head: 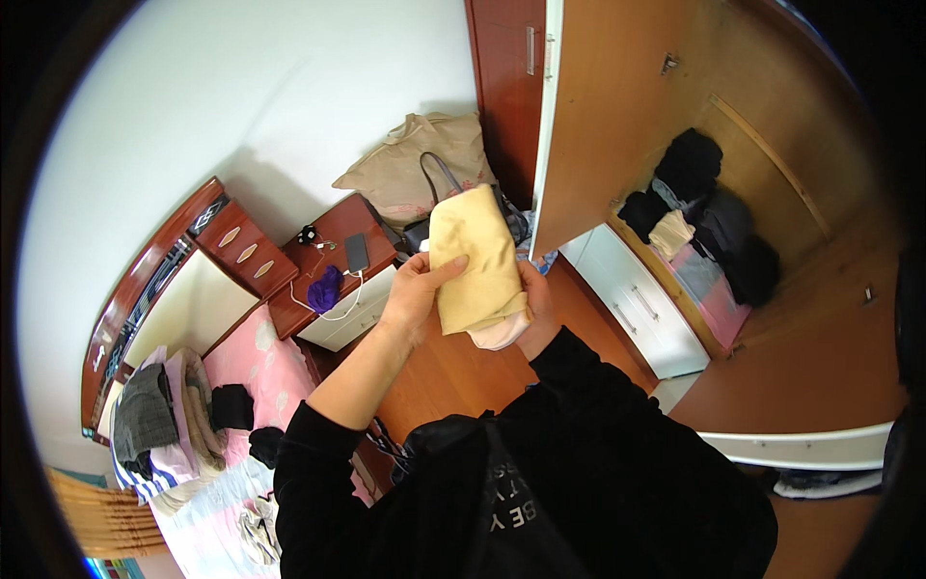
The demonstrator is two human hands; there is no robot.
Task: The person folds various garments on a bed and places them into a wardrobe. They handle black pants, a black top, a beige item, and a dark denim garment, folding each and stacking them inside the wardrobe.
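A folded yellow cloth (474, 246), with a paler pinkish fold (500, 333) showing at its lower end, is held up before me between both hands. My left hand (427, 286) grips its left edge, the thumb lying across the front. On the right edge, my right hand (535, 300) holds it from the side, its fingers partly hidden behind the cloth. Beyond the cloth stand a beige fabric bag (427, 155) and a dark strap (438, 170).
An open wardrobe at right holds black clothes (691, 166) and a cream cloth (672, 235) above white drawers (636, 307). At left, a nightstand (340, 217) carries a phone (357, 252) and a purple cloth (325, 289). Folded clothes (148, 416) lie on the bed (253, 347).
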